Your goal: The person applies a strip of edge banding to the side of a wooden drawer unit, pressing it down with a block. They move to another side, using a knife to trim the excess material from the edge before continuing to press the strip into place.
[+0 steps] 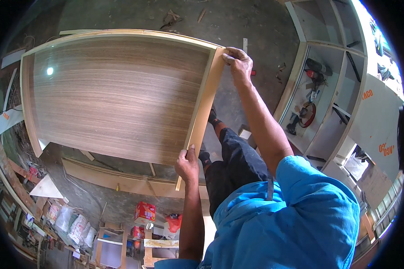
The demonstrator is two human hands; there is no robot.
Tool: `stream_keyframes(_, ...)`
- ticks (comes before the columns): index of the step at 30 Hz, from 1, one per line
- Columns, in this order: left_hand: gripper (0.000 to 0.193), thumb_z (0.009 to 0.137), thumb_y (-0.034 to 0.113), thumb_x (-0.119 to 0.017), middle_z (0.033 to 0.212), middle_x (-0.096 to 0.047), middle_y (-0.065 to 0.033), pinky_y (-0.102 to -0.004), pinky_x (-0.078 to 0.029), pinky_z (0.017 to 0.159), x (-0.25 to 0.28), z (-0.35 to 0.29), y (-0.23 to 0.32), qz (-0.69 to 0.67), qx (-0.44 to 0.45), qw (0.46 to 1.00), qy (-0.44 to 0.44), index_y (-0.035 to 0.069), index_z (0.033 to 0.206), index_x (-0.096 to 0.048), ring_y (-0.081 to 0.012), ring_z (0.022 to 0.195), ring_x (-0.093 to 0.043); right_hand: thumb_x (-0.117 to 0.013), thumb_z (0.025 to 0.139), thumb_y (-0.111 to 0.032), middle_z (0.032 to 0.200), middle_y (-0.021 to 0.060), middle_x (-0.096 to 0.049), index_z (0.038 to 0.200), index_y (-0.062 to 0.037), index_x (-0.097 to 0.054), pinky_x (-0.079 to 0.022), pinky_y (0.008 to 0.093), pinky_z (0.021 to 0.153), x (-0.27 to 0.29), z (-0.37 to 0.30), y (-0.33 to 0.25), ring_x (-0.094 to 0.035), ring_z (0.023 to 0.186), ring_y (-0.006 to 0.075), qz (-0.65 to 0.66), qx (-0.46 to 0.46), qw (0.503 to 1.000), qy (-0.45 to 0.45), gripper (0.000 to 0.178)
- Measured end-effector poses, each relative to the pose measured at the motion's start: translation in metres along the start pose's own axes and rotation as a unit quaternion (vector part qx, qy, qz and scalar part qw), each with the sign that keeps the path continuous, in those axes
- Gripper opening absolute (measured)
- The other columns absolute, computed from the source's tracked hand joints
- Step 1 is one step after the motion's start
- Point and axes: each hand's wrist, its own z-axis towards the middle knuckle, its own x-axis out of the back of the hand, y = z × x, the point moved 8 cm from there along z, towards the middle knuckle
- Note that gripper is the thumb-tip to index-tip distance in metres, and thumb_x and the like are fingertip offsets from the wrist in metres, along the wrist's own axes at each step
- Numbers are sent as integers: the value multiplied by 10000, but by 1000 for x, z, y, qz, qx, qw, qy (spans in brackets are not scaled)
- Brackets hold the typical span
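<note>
A wide wood-grain panel (116, 98) with pale raised edge strips lies in front of me, over the floor. Along its right edge runs a long, light wooden strip (207, 103). At the far end of this strip, by the panel's corner, my right hand (239, 65) is closed on it, thumb on the near face. My left hand (187, 166) pinches the strip close to its near end, which sticks out past the panel's near side. Whether the strip is fixed to the panel I cannot tell.
To the right, a cabinet (300, 54) with open compartments holds tools and a red ring-shaped object (308, 115). A long board (125, 179) lies beyond the panel's near side. Red boxes (144, 211), filled bags (78, 226) and wood offcuts crowd the lower left. My legs stand beside the strip.
</note>
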Motion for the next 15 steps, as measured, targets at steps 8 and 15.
stream_keyframes(8,517,943,452,-678,624,-545,-227,-460,-427,567,2,0,2,-24,-6,999,22,-10,725,-597,-353,548,-517,-771,784,-15,973,92,-767,1088,5,-760,-570,271,799,-1,-7,-1,-705,864,144,-43,7,998,55,305)
stream_keyframes(15,515,930,452,-692,629,-555,-225,-454,-436,570,5,2,0,-23,4,999,23,-13,726,-603,-348,551,-532,-783,786,-31,967,85,-771,1092,1,-762,-569,270,815,-2,-11,-8,-710,855,144,-94,17,992,87,309)
